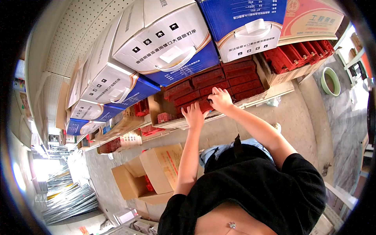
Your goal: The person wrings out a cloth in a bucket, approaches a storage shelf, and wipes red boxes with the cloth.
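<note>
Carton (177, 123) with an open top, on a shelf (285, 89), seen from a camera on the wearer's head. Reddish blocks (246, 83) lie inside in close rows, side by side, presumably to use the space well and keep them from sliding. At the carton's near edge, around the middle of its length, is one red block (204, 106), with both of the wearer's bare hands on it. The left hand (194, 114) covers its left end, fingers spread and pointing away from the wearer. The right hand (220, 99) is at the other end, fingers bent down over it. Hands at both ends probably keep the block level and lined up with its row. The fingers are in contact, but how firmly they close cannot be told, as the undersides are hidden. White-and-blue boxes (172, 39) loom beyond the carton's far edge, carry handles facing outward, likely for easy pulling. Past its right edge, another carton (309, 71) holds more red pieces. Below the shelf, an open box (162, 166) stands behind the left forearm.
</note>
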`<action>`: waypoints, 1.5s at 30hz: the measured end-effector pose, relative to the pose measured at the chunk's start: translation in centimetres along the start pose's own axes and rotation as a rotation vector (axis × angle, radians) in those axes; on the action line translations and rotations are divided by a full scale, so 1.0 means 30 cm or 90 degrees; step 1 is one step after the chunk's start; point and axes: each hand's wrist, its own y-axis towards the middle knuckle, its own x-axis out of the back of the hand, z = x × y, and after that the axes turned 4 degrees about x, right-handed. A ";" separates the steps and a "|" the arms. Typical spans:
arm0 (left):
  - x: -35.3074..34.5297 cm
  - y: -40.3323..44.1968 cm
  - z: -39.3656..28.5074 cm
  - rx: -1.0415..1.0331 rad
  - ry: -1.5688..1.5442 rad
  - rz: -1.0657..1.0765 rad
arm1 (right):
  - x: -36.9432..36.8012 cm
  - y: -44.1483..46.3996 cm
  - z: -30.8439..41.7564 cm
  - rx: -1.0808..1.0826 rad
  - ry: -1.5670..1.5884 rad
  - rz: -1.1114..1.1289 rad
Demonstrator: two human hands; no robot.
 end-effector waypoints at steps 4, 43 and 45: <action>0.013 -0.006 -0.019 0.041 -0.004 -0.034 | -0.008 0.010 0.011 0.009 -0.033 0.009; 0.008 -0.010 -0.054 -0.013 -0.018 -0.214 | 0.013 -0.031 -0.088 0.024 -0.085 -0.052; 0.003 -0.007 -0.055 -0.023 -0.008 -0.226 | 0.008 -0.042 -0.091 0.011 -0.108 -0.042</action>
